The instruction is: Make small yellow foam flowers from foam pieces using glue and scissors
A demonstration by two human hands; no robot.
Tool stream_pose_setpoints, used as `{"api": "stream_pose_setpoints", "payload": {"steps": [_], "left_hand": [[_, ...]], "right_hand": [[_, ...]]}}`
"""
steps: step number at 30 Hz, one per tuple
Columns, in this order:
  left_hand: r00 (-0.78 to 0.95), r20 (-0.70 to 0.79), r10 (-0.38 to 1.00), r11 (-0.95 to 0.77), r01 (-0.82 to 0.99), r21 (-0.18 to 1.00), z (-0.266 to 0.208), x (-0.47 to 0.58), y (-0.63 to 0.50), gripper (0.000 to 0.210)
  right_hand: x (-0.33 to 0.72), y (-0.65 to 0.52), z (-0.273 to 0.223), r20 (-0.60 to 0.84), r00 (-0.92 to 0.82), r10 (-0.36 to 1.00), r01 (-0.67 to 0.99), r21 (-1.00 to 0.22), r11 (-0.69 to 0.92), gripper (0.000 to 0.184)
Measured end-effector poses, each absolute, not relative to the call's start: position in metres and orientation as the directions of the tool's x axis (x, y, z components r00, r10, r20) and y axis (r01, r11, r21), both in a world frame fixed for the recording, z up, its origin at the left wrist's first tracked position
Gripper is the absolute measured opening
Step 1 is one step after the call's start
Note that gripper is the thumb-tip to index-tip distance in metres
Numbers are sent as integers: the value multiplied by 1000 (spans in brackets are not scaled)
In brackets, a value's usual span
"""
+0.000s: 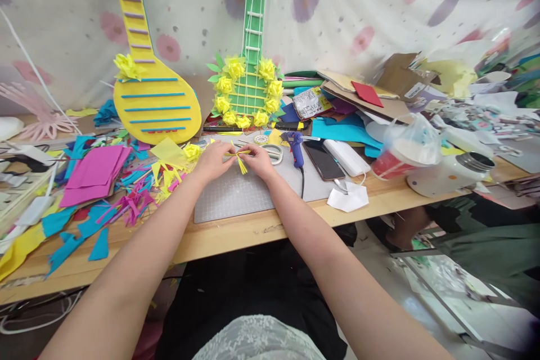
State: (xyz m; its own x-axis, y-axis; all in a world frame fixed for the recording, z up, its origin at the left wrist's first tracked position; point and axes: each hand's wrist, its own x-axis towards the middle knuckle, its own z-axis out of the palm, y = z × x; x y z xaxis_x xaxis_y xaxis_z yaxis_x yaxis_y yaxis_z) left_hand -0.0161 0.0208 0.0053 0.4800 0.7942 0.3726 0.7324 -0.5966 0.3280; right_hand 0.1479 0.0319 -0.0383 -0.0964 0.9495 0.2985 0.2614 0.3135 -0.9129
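Above the grey cutting mat (236,202), my left hand (214,160) and my right hand (258,158) face each other with fingers pinched. Between them is a small bundle of thin yellow strips (242,164), with its loose ends hanging down. Both hands grip the bundle near its top. White-handled scissors (275,154) lie just beyond my right hand. A blue hot glue gun (296,149) rests to their right. Left of my left hand are a yellow flower (192,151) and yellow scraps (167,152).
Against the curtain lean a yellow lute-shaped craft (158,104) and a green one (252,34) ringed with yellow flowers. Magenta sheets (96,174) and blue scraps cover the left side. A phone (324,160), power bank (346,157), red-and-white cup (396,157) and white jar (439,177) stand right. Another person sits at right.
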Motion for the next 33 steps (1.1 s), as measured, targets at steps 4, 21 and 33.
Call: {"api": "stream_pose_setpoints", "payload": {"steps": [4,21,33], "left_hand": [[435,308,846,-529,752,393,4,-13,19,15],[326,248,912,-410,742,531,6,-15,14,20],[343,78,936,-209,363,908,-6,-24,20,56]], "right_hand": [[149,31,-38,316,-79,946,316,-892,324,12],[148,25,-31,375,-166,912,376,-831,410,6],[149,25,-29,332,-140,933,272,-893,358,6]]}}
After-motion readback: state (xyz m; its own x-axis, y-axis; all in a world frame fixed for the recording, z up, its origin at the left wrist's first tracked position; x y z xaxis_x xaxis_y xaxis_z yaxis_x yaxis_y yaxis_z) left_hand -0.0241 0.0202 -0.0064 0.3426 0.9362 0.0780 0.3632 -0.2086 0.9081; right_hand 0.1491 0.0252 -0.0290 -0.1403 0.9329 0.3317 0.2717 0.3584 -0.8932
